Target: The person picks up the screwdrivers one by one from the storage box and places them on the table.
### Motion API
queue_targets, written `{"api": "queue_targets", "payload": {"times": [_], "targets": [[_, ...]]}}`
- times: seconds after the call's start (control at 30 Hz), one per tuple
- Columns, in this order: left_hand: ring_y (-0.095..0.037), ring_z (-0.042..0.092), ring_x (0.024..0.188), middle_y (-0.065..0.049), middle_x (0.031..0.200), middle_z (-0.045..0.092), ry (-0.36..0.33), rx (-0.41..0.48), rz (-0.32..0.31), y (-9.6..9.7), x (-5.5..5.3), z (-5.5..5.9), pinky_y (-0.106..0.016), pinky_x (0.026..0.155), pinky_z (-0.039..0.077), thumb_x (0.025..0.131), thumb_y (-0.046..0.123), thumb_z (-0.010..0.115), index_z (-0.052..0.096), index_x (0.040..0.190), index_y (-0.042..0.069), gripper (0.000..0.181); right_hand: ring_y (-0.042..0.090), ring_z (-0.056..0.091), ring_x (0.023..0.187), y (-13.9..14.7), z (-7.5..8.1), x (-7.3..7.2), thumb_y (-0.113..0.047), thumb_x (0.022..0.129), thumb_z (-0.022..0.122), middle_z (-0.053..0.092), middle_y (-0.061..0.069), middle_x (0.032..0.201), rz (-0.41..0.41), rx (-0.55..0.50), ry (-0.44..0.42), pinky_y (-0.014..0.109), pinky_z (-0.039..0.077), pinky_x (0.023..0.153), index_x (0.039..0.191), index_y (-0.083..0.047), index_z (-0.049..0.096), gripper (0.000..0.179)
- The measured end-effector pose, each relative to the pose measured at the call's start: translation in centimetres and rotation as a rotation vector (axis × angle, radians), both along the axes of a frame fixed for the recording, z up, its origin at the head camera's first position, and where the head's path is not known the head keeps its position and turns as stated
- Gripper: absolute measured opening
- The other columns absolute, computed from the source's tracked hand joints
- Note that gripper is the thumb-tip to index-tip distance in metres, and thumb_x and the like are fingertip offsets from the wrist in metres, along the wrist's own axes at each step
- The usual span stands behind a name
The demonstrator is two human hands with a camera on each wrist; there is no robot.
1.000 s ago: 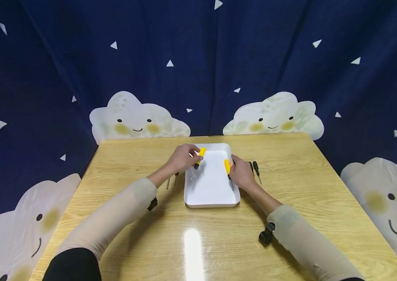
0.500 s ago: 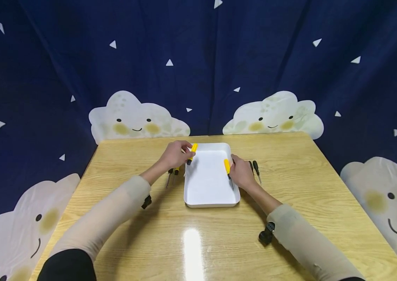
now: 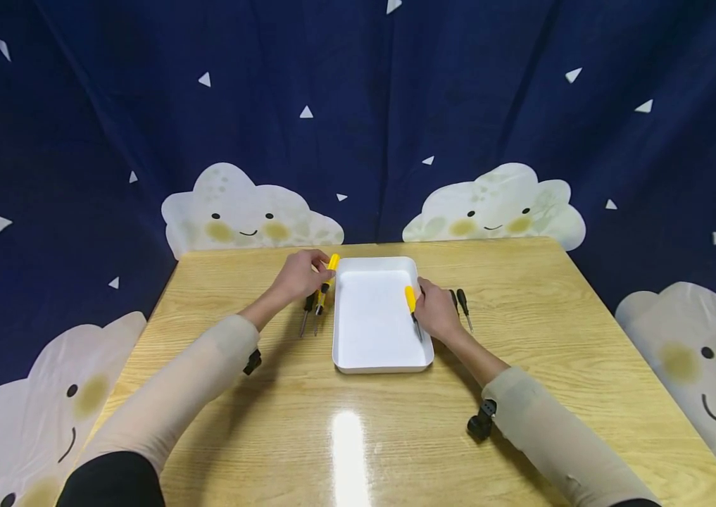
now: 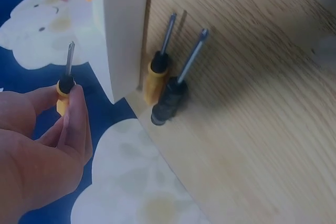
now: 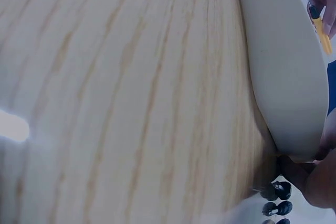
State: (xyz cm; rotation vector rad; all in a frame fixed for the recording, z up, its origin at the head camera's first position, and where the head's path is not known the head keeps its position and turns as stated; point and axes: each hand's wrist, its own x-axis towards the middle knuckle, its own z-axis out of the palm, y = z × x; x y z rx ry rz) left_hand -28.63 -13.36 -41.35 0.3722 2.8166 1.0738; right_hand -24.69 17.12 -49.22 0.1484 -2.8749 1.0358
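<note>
Left hand [image 3: 297,276] pinched round a yellow screwdriver [image 3: 328,274], just left of the white tray [image 3: 378,362], above two more screwdrivers [image 3: 311,310] on the table [image 3: 358,436]. Right hand [image 3: 436,313] clamped on another yellow screwdriver [image 3: 411,304] over the tray's right rim. Best lowered flat and parallel, tips toward the table's near edge, without knocking neighbours.
</note>
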Motion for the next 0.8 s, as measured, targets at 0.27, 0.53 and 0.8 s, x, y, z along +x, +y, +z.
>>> {"api": "queue_targets", "payload": {"times": [0.27, 0.53, 0.8], "targets": [[-0.020, 0.068, 0.073, -0.008, 0.101, 0.068, 0.007, -0.026, 0.050, -1.3, -0.3, -0.1, -0.026, 0.061, 0.048, 0.103, 0.023, 0.071, 0.066, 0.131, -0.001, 0.038, 0.042, 0.067, 0.122, 0.1, 0.0, 0.0, -0.002, 0.106, 0.045, 0.060, 0.032, 0.143, -0.001, 0.001, 0.000, 0.055, 0.056, 0.101, 0.152, 0.011, 0.048, 0.049], [-0.019, 0.057, 0.079, -0.008, 0.101, 0.068, 0.032, -0.039, 0.091, -2.3, -0.5, -0.4, -0.029, 0.068, 0.047, 0.102, 0.021, 0.072, 0.067, 0.128, -0.004, 0.037, 0.044, 0.068, 0.119, 0.2, 0.1, -0.2, -0.002, 0.105, 0.046, 0.060, 0.033, 0.142, 0.006, 0.018, 0.021, 0.055, 0.057, 0.101, 0.151, 0.013, 0.049, 0.048], [-0.019, 0.059, 0.078, -0.010, 0.103, 0.069, -0.005, -0.066, 0.111, -3.1, -0.6, -1.0, -0.029, 0.068, 0.048, 0.103, 0.020, 0.071, 0.067, 0.132, -0.004, 0.038, 0.038, 0.072, 0.107, 0.1, 0.1, 0.0, -0.003, 0.106, 0.045, 0.060, 0.032, 0.142, 0.006, 0.009, 0.002, 0.051, 0.060, 0.094, 0.152, 0.012, 0.047, 0.048]]}}
